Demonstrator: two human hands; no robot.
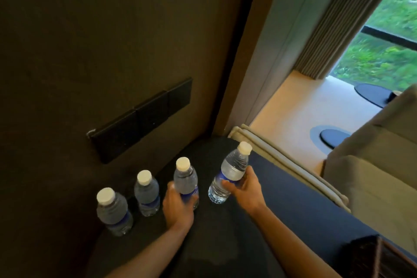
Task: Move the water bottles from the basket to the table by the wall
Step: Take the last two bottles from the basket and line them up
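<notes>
My left hand [178, 207] grips one bottle [186, 181], my right hand [244, 187] another bottle [230, 175]. They seem light and smooth, so I hold the middle.

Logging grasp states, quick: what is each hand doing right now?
Left hand: closed around the third bottle, upright on the dark table.
Right hand: closed around the tilted bottle.

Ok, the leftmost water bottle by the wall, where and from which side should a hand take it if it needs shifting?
Grip the leftmost water bottle around its mid-body at the blue label, coming from the front, the side away from the wall. It stands upright with the wall behind it and a second bottle close on its right, so the front is probably the most open approach.
</notes>
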